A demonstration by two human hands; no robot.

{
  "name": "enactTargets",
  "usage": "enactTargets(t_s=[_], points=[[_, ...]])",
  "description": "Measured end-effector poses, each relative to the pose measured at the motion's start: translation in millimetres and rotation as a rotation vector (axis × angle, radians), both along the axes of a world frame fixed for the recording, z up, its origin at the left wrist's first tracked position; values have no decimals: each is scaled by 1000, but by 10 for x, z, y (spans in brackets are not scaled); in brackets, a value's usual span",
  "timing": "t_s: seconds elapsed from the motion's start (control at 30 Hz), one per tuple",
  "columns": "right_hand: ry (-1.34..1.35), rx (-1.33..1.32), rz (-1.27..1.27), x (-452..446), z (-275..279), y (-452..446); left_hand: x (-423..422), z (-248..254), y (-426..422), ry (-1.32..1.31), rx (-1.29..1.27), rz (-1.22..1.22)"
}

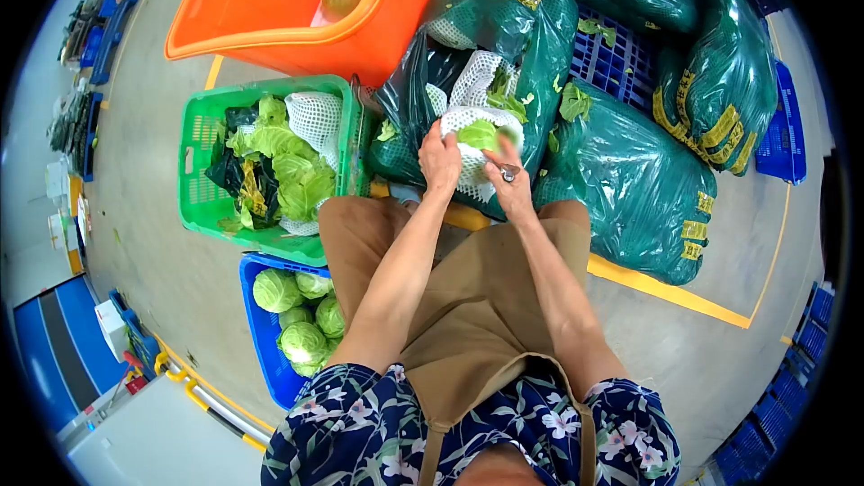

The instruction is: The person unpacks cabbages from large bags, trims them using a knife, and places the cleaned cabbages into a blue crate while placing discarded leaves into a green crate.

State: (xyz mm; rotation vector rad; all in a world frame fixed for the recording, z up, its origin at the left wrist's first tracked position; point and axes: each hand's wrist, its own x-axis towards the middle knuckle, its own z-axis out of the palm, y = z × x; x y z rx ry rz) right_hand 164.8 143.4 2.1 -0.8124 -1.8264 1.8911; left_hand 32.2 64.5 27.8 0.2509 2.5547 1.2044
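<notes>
A pale green cabbage (478, 134) in a white foam net sleeve (472, 178) lies on top of an opened dark green bag (531, 45) in front of me. My left hand (439, 160) grips the sleeved cabbage from its left side, fingers curled around the netting. On the right side of the cabbage, my right hand (510, 182) is closed around a small tool with a shiny metal end (508, 173); its far part is blurred. Loose leaves and another foam net (477, 79) lie just beyond the hands.
At left, a green crate (261, 241) holds loose leaves, foam nets and dark plastic. Below it, a blue crate (256, 324) holds several bare cabbages. An orange tub (378, 36) stands behind. More filled green bags (630, 180) lie right, near a blue pallet (612, 63).
</notes>
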Motion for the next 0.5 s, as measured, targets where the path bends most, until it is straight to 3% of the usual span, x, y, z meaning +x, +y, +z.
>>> enactTargets(t_s=[0.07, 0.13, 0.17, 0.27, 0.3, 0.37, 0.4, 0.47, 0.5], points=[[22, -205, -150, -43, 158, -153, 24, -34, -63, 55, -15, 63], [-97, 27, -218, -104, -14, -167, 71, -55, -100, 176, -63, 106], [-154, 150, -243, -152, -90, -134, 39, -74, -143, 122, 3, 244], [-193, 204, -207, -308, -90, -50, -90, -296, -278, 143, -77, 354], [-130, -189, -201, -312, 52, -39, -153, -437, -354, 12, 7, 446], [-177, -181, -212, -339, -63, 12, -273, -907, -503, -249, 191, 630], [-208, -161, -216, -325, -216, 74, -220, -1407, -542, -531, 449, 951], [-265, -291, -232, -275, -254, 244, 109, -1742, -423, -662, 664, 952], [-303, -415, -267, -268, -109, 308, 189, -1652, -381, -428, 366, 741]])
